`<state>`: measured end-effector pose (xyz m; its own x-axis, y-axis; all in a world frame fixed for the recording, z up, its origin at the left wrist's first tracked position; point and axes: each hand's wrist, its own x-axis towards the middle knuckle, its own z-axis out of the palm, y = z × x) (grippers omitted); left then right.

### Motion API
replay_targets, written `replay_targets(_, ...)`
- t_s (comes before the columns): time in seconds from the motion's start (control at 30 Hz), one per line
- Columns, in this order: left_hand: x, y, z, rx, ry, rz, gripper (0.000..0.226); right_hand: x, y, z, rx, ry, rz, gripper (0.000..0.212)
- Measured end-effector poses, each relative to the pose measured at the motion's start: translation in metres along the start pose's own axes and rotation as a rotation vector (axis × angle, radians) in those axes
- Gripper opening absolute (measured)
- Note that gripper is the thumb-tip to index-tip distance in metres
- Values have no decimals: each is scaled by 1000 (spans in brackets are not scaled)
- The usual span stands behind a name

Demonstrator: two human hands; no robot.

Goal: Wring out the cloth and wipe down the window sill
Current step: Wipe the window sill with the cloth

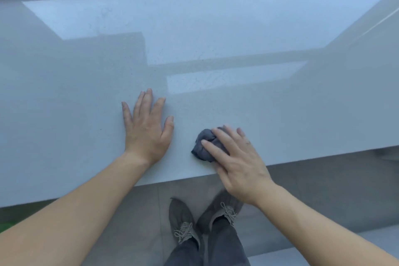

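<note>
below, the right hand (235,157) pressed a bunched grey cloth (204,144) onto the window sill (280,114) near its front edge, fingers gripping it; the left hand (146,127) lay flat, empty. no writing was legible.

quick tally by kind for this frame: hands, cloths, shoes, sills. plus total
Hands: 2, left hand flat on the sill, right hand pressing the cloth
Cloths: 1, grey cloth, bunched
Shoes: 2, left shoe, right shoe
Sills: 1, window sill
Total: 6
</note>
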<state>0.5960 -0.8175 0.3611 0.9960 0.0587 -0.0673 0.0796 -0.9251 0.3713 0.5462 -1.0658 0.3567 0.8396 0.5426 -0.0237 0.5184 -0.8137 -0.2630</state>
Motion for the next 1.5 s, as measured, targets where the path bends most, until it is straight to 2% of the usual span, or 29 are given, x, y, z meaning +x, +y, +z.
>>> replay_targets(0.07, -1, 13, 3, -29, -3, 34, 60, 0, 33, -11, 16, 63, 184, 54)
replay_targets(0.13, 1, 26, 9, -56, -3, 46, 59, 2, 57, -22, 63, 156, 471, 54)
replay_targets(0.2, 5, 41, 17, -75, -7, 52, 60, 3, 54, -19, 68, 214, 591, 55)
replay_targets(0.27, 12, 56, 23, -92, 0, 60, 60, -5, 38, -8, 62, 186, 451, 54)
replay_targets(0.37, 26, 73, 32, -103, 22, 48, 60, -22, 45, -5, 58, 64, 103, 52)
replay_targets(0.43, 34, 79, 37, -88, 35, 5, 60, -17, 78, -16, 23, 38, 33, 51)
replay_targets(0.47, 37, 81, 40, -65, 39, -18, 61, -10, 96, -23, 10, 57, 96, 52)
replay_targets(0.6, 37, 84, 48, 46, 47, -37, 62, 38, 141, -42, 86, 185, 618, 55)
replay_targets(0.63, 37, 84, 48, 49, 46, -41, 62, 45, 136, -41, 71, 197, 641, 56)
replay_targets(0.67, 37, 85, 47, 50, 43, -44, 62, 49, 126, -37, 49, 194, 584, 56)
replay_targets(0.8, 37, 89, 42, 41, 32, -45, 60, 31, 101, -25, 35, 38, 71, 54)
replay_targets(0.87, 37, 91, 40, 30, 39, -61, 57, 36, 123, -31, 15, -4, -9, 53)
replay_targets(0.9, 39, 93, 39, 32, 47, -74, 55, 44, 136, -34, 8, 7, 45, 53)
replay_targets(1.03, 57, 97, 35, 40, 94, -117, 49, 92, 159, -43, 88, 116, 535, 57)
replay_targets(1.07, 62, 97, 35, 25, 96, -116, 50, 99, 151, -42, 86, 124, 545, 58)
replay_targets(1.1, 65, 97, 36, 21, 82, -111, 54, 100, 138, -38, 84, 116, 474, 58)
replay_targets(1.2, 69, 96, 42, 101, 18, -115, 66, 84, 116, -30, 68, 26, 52, 58)
replay_targets(1.27, 70, 95, 45, 135, 5, -125, 69, 93, 137, -36, 50, -10, -53, 56)
replay_targets(1.33, 70, 95, 45, 142, -6, -135, 69, 124, 168, -43, 26, 24, 82, 55)
replay_targets(1.43, 71, 97, 43, 139, -18, -137, 68, 177, 196, -55, 81, 91, 451, 58)
replay_targets(1.5, 73, 99, 39, 125, 2, -141, 66, 192, 182, -52, 56, 110, 444, 59)
